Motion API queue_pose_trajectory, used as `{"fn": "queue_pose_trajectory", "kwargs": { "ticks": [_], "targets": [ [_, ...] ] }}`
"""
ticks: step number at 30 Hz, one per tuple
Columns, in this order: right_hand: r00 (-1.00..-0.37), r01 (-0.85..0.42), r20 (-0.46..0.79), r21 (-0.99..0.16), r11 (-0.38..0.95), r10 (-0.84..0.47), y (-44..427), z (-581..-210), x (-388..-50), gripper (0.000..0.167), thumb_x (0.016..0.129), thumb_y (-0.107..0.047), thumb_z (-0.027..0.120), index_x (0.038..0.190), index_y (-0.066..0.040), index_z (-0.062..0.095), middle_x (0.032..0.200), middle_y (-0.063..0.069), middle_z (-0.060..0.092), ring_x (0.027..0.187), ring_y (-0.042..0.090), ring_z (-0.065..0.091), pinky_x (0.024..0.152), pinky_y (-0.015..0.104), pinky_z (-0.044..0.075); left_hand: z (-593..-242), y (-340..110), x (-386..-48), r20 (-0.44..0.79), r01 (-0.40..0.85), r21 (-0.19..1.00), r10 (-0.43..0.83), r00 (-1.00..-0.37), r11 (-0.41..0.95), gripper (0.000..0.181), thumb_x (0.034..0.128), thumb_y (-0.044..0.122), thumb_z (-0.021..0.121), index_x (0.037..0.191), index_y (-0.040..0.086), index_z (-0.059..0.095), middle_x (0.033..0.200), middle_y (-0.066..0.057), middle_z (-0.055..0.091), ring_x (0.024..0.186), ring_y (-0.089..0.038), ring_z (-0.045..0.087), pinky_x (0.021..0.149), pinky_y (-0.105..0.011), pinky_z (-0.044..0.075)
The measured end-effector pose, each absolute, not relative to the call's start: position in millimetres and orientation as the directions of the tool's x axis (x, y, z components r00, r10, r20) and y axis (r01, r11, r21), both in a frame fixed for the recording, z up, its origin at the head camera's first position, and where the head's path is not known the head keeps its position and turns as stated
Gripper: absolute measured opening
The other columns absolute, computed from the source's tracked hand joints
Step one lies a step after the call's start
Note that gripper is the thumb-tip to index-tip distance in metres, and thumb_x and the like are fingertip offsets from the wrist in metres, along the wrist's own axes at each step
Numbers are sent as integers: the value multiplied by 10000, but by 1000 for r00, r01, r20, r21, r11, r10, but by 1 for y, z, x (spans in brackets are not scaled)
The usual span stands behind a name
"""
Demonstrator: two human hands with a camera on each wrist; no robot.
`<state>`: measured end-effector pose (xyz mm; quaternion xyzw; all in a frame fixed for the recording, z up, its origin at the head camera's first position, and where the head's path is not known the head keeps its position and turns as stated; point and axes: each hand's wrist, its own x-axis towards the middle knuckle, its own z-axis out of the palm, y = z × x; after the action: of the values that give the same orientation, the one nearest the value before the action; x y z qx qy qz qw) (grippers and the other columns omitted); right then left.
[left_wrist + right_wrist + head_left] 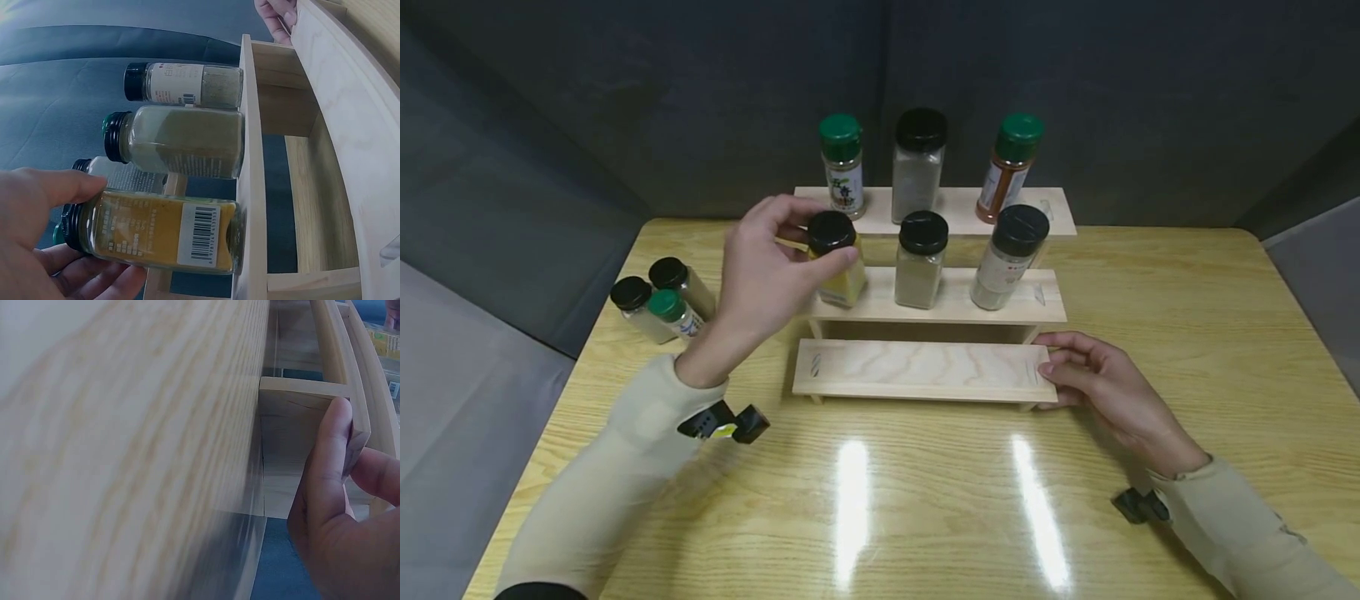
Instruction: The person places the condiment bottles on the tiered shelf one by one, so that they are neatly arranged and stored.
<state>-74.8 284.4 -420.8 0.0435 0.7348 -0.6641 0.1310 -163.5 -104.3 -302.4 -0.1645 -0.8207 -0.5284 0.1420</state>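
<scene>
My left hand point(758, 271) grips a square spice jar point(844, 285) of yellow powder with a black lid, thumb on one side and fingers on the other. This jar stands at the left end of the middle tier of a three-step wooden rack point(917, 367); in the left wrist view its base meets the shelf board. Beside it on that tier are a black-lidded jar of greyish-green powder point(917, 279) and a black-lidded jar with a white label point(1000, 271). At the rack's lower right end, my right hand point(1105, 387) pinches the bottom tier's end between thumb and fingers.
Along the top tier stand a green-lidded jar point(845, 179), a tall black-lidded jar point(917, 175) and a green-lidded jar of reddish spice point(1003, 179). Three more jars point(677, 304) cluster on the wooden table point(940, 500) at left. A dark curtain point(700, 100) hangs behind.
</scene>
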Motion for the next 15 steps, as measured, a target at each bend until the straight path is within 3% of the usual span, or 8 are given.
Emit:
{"fn": "queue_pose_trajectory", "kwargs": {
  "ticks": [15],
  "targets": [
    [-962,231,-247,-963,136,-116,285,-420,-75,388,1087,5,649,1445,83,524,1117,103,627,945,162,698,748,305,690,-303,-101,-164,398,426,803,156,-904,417,470,833,64,960,1238,-16,736,1148,-110,684,946,-224,705,758,-244,627]
  ]
}}
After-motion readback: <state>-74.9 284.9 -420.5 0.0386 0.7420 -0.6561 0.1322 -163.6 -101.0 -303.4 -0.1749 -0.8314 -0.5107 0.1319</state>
